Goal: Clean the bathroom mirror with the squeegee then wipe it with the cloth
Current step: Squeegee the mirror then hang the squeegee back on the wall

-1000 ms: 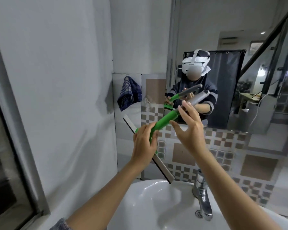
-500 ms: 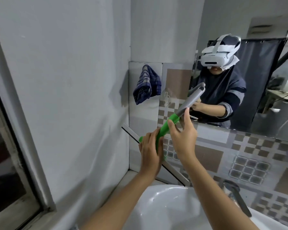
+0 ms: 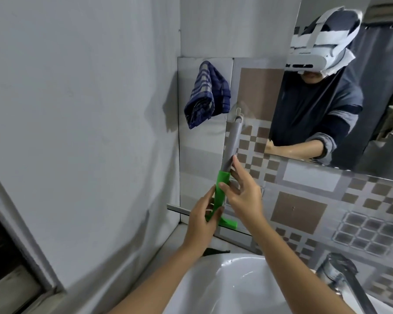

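The squeegee [image 3: 231,143] has a grey handle, a green neck and a long blade. It stands upright against the tiled wall, left of the mirror [image 3: 372,109]. Its handle tip is at a small wall hook [image 3: 238,112], and the blade lies level at the bottom. My left hand [image 3: 202,219] grips the green neck low down. My right hand [image 3: 243,193] holds it higher, thumb on the green part and index finger along the grey handle. The blue checked cloth [image 3: 205,94] hangs on the wall, up and left of the squeegee.
The white sink [image 3: 236,286] lies below my arms, with a metal faucet [image 3: 340,273] at its right. A plain grey wall closes the left side, with a dark window frame [image 3: 21,257] at lower left. Patterned tiles cover the wall under the mirror.
The squeegee has swung from a slant to upright, its handle tip rising to the wall hook. Both hands stayed on it and moved toward the corner.
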Demonstrator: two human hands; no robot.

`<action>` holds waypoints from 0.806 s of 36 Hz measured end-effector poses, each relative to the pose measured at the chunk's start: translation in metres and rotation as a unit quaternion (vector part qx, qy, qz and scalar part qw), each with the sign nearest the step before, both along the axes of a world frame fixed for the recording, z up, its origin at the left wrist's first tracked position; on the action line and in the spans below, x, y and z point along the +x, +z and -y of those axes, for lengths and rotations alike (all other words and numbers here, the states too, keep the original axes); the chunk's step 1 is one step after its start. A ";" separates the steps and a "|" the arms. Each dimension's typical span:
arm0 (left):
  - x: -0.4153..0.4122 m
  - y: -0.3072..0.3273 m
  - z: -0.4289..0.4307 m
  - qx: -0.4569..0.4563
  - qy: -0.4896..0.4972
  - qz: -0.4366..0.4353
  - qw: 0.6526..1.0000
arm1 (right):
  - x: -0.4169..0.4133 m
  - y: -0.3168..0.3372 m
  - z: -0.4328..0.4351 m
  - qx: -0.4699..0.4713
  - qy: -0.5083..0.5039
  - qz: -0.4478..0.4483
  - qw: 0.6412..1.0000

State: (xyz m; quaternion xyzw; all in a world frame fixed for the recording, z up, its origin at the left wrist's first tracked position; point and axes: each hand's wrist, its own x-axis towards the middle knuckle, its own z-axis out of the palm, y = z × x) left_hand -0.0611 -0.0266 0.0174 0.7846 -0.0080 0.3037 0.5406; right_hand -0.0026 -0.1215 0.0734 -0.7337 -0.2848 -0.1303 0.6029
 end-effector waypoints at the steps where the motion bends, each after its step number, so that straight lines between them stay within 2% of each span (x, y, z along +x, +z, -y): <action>1: 0.001 -0.001 0.000 -0.006 -0.001 -0.002 1.000 | 0.002 -0.002 0.000 -0.004 0.000 0.001 1.000; 29: 0.065 -0.032 0.003 -0.089 -0.031 -0.120 0.988 | 0.046 -0.036 0.004 -0.052 -0.018 0.028 0.998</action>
